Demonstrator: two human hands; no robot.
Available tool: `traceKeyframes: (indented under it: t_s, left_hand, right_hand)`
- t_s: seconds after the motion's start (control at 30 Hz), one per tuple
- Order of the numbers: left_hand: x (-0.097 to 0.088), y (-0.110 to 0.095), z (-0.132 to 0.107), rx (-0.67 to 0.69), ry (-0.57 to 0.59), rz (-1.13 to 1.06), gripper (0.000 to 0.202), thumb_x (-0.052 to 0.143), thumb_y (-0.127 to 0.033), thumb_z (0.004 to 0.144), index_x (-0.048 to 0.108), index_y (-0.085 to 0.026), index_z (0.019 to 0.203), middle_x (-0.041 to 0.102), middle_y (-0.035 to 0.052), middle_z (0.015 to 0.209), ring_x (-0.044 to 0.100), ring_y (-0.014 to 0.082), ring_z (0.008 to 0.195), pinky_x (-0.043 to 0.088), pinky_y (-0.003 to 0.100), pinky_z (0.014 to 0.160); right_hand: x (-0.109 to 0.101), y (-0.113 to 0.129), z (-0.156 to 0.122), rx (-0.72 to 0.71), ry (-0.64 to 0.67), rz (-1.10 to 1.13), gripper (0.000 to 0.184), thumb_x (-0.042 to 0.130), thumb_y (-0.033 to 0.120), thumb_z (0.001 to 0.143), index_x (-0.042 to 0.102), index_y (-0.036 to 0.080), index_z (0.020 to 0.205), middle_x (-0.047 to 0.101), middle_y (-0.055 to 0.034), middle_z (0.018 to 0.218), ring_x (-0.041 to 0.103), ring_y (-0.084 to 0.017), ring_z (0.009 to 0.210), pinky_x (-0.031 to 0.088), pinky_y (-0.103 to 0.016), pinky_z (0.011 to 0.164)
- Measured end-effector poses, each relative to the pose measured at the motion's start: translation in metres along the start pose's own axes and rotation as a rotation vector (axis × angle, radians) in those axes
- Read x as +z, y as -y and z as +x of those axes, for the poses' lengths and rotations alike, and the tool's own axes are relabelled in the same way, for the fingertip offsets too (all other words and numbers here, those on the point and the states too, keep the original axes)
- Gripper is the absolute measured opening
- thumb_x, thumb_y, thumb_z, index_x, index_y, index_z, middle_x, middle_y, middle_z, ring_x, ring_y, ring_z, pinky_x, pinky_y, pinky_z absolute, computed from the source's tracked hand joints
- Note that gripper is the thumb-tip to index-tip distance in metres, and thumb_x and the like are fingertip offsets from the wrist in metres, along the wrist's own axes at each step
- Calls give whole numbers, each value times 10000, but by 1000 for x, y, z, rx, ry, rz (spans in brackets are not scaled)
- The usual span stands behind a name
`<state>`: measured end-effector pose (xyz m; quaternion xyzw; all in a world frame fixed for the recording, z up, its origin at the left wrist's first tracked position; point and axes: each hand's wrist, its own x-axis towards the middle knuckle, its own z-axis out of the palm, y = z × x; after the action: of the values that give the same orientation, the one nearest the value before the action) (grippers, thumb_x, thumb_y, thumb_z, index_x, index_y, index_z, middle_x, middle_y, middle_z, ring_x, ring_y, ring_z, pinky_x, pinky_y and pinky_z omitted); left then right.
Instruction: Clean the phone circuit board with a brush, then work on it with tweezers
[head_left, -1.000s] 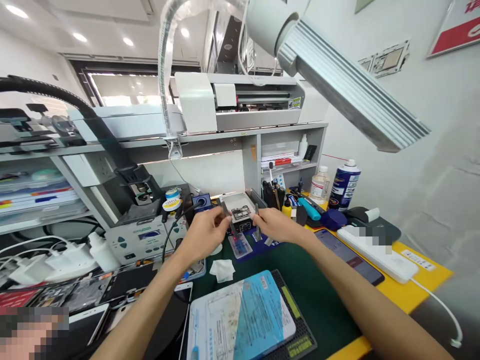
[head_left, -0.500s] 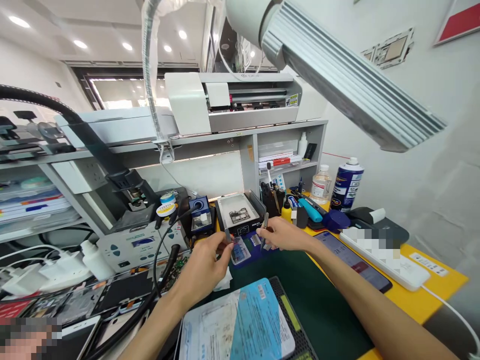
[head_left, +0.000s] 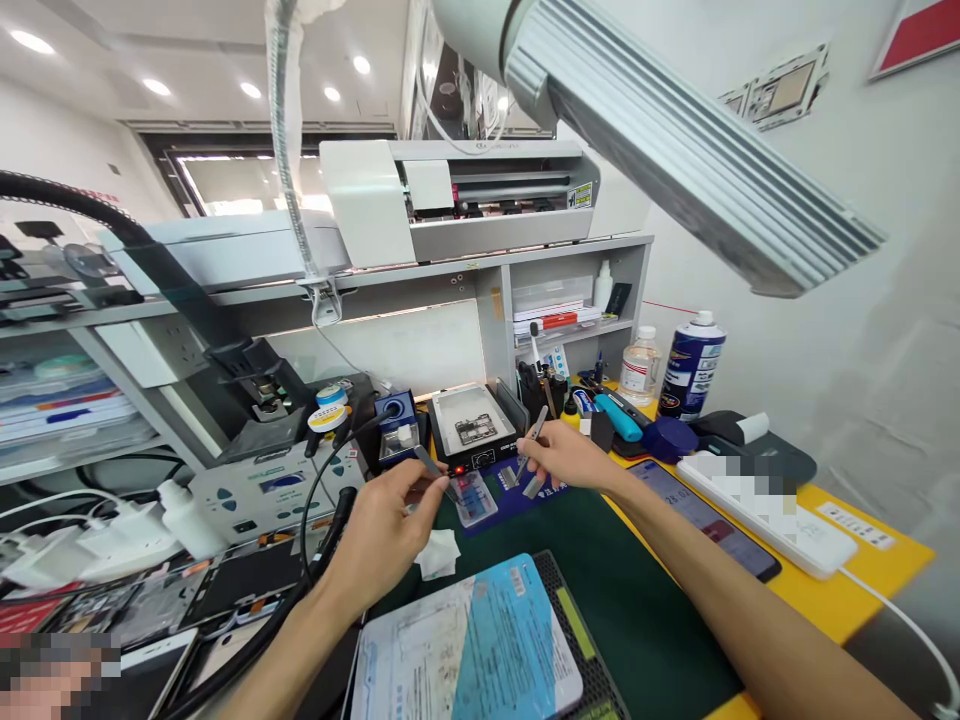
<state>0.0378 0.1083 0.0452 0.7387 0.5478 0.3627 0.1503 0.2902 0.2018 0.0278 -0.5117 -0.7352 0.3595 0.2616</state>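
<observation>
gripping tweezers [head_left: 533, 439] in right hand [head_left: 568, 455], flat blade [head_left: 429, 464] in left hand [head_left: 379, 537]

Bright shot, lit mostly by the ceiling downlights [head_left: 156, 87], and the window [head_left: 247, 180] at the back blows out nearly white. Hard glare runs along the ribbed aluminium lamp housing [head_left: 675, 150]. Shadows are soft; it's darker under the shelf [head_left: 420, 285], and my left hand [head_left: 382, 540] and right hand [head_left: 570, 455] throw only faint ones on the green mat [head_left: 660, 640]. Wide lens bends the shelf and stretches my right arm [head_left: 750, 620] at the edge. Small print is soft. Pixelated blocks sit at the lower left corner [head_left: 56, 675] and on the power strip [head_left: 739, 490].
</observation>
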Motion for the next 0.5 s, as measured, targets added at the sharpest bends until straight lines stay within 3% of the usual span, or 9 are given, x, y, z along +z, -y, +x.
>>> traceKeyframes:
  t_s: [0.2,0.5]
  left_hand:
    - [2,19,-20,-102,-134,-68,299,553,-496,929,683,-229,966,754,28,983,702,202,850,531,293,755]
    - [13,35,-33,-143,-113,-122,293,569,-492,916,688,-232,977,749,51,1060,709,228,941,560,346,862]
  right_hand:
    - [9,-5,5,8,-73,-18,311,481,373,977,534,169,749,681,-62,683,609,-112,479,432,-196,435]
    - [16,-9,6,-48,-85,-126,312,498,367,953,513,190,696,673,-47,660,656,-160,559,412,-236,514]
